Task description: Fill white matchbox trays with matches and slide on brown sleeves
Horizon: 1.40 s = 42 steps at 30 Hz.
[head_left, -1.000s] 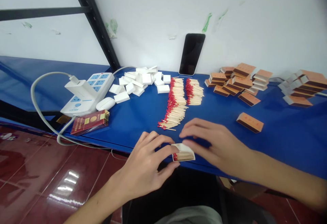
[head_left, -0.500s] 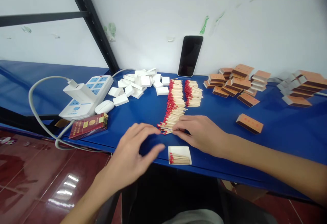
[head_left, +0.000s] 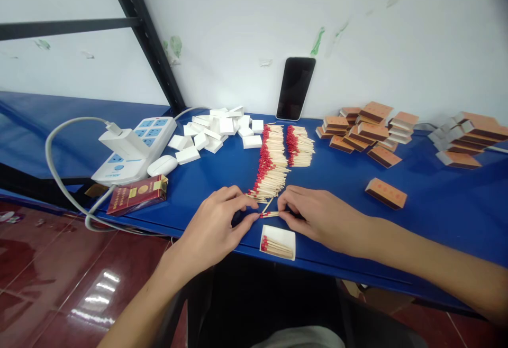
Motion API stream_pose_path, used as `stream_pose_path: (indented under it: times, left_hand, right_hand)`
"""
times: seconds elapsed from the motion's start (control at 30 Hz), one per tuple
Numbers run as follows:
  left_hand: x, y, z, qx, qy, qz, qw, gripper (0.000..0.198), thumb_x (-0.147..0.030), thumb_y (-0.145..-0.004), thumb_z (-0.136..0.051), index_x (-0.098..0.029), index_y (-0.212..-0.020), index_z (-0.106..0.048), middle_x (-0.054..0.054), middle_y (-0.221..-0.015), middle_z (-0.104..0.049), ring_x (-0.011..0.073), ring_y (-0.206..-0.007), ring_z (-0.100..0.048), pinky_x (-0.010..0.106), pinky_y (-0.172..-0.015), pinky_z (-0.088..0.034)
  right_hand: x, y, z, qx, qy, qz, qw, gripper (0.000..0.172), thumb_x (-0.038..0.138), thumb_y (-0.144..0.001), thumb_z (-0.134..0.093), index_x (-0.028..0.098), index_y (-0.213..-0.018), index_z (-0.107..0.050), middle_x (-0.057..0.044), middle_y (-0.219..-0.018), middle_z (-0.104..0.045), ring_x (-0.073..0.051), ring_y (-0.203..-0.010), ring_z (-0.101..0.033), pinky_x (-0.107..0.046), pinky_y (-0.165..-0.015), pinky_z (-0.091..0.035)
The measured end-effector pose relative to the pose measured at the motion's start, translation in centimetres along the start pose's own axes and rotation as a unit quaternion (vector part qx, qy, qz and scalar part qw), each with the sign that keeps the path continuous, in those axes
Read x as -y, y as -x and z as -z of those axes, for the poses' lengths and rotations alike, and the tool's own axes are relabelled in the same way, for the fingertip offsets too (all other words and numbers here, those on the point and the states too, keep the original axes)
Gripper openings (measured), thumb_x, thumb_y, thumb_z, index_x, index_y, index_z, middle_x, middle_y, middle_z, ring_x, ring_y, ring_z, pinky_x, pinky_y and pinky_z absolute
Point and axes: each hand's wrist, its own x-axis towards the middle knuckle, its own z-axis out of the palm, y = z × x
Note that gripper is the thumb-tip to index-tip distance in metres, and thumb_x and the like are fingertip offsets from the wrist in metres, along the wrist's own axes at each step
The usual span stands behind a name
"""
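Observation:
Between my hands are a few red-headed matches [head_left: 270, 214], level above the blue table. My right hand [head_left: 317, 213] pinches their plain ends between thumb and fingers. My left hand [head_left: 222, 221] is at the red heads, its thumb tip at or against them and its index finger held a little apart. One stray match [head_left: 267, 205] slants just behind. Below them, near the table's front edge, a white matchbox tray [head_left: 289, 236] holds several matches lying side by side. Directly beyond my hands stretches a long pile of matches [head_left: 273, 165], heads to the left.
A smaller match pile [head_left: 302, 147] lies beyond. White trays [head_left: 214, 128] are heaped back left, near a power strip [head_left: 137, 149] and a red box [head_left: 138, 194]. Orange matchbox sleeves [head_left: 367, 126] pile up at right; one sleeve [head_left: 386, 193] lies nearer. A phone [head_left: 296, 89] leans on the wall.
My right hand has drawn a few matches from the pile's near end toward me. My left hand has come in to their heads, and one match now lies askew.

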Motion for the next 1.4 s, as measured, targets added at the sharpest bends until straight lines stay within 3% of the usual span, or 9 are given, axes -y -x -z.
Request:
stream_pose_path:
  times: [0.23, 0.37, 0.5, 0.63, 0.87, 1.27, 1.4]
  left_hand:
    - [-0.1, -0.4, -0.2, 0.009, -0.022, -0.01, 1.0, 0.019, -0.035, -0.095, -0.061, -0.021, -0.103, -0.071, 0.004, -0.096, -0.065, 0.0208, -0.089, -0.063, 0.034, -0.078, -0.05]
    - [-0.6, -1.2, 0.2, 0.042, -0.078, -0.039, 0.995, 0.02, -0.036, -0.095, -0.062, -0.019, -0.1, -0.071, 0.005, -0.094, -0.066, 0.0225, -0.09, -0.063, 0.036, -0.08, -0.05]
    - [-1.2, -2.3, 0.6, 0.088, -0.131, -0.073, 0.985, 0.017, -0.028, -0.097, -0.057, -0.02, -0.094, -0.071, 0.005, -0.093, -0.066, 0.0227, -0.088, -0.063, 0.036, -0.078, -0.048]
    - [-1.3, -2.8, 0.8, 0.096, -0.138, -0.089, 0.982, 0.014, -0.022, -0.096, -0.057, -0.019, -0.091, -0.069, 0.004, -0.094, -0.067, 0.0216, -0.088, -0.063, 0.036, -0.081, -0.047]
    - [-1.0, -2.5, 0.5, 0.066, -0.117, -0.061, 0.989, 0.013, -0.023, -0.095, -0.056, -0.02, -0.09, -0.068, 0.003, -0.088, -0.064, 0.0214, -0.085, -0.061, 0.034, -0.076, -0.047]
    - [-0.6, -1.8, 0.8, 0.104, -0.122, -0.048, 0.986, 0.017, -0.026, -0.101, -0.048, -0.02, -0.097, -0.063, 0.004, -0.096, -0.062, 0.0231, -0.092, -0.059, 0.04, -0.086, -0.046]
    - [-0.5, -1.7, 0.8, 0.108, -0.135, -0.054, 0.983, 0.02, -0.027, -0.103, -0.042, -0.018, -0.1, -0.059, 0.005, -0.099, -0.06, 0.0239, -0.094, -0.058, 0.043, -0.09, -0.044]
  right_hand:
    - [-1.0, 0.3, 0.2, -0.006, 0.011, -0.01, 1.0, 0.008, 0.016, -0.092, -0.051, 0.021, -0.086, -0.053, 0.0, -0.082, -0.058, -0.013, -0.063, -0.053, -0.025, -0.056, -0.039]
    - [-1.8, 0.8, 0.5, -0.011, 0.034, -0.025, 0.999, 0.007, 0.02, -0.094, -0.05, 0.021, -0.089, -0.056, 0.0, -0.084, -0.059, -0.014, -0.065, -0.055, -0.026, -0.057, -0.04]
    - [-2.2, 1.2, 0.5, -0.012, 0.022, -0.036, 0.999, 0.008, 0.022, -0.096, -0.049, 0.021, -0.093, -0.056, -0.001, -0.086, -0.06, -0.015, -0.07, -0.058, -0.027, -0.06, -0.042]
    - [-2.1, 1.3, 0.4, -0.01, 0.019, -0.043, 0.999, 0.008, 0.022, -0.096, -0.048, 0.021, -0.092, -0.055, -0.001, -0.087, -0.061, -0.015, -0.07, -0.059, -0.028, -0.06, -0.043]
    - [-2.0, 1.7, 0.5, -0.01, 0.011, -0.058, 0.998, 0.009, 0.022, -0.097, -0.046, 0.021, -0.092, -0.053, -0.002, -0.089, -0.062, -0.015, -0.069, -0.059, -0.029, -0.06, -0.044]
    - [-2.2, 1.9, 0.8, -0.058, -0.001, -0.037, 0.998, 0.006, 0.022, -0.097, -0.048, 0.021, -0.094, -0.052, -0.001, -0.088, -0.058, -0.014, -0.068, -0.056, -0.027, -0.058, -0.041]
    - [-0.9, 2.2, 1.1, -0.065, -0.022, -0.027, 0.997, 0.005, 0.021, -0.097, -0.049, 0.021, -0.093, -0.053, 0.0, -0.086, -0.058, -0.012, -0.066, -0.055, -0.025, -0.056, -0.04]
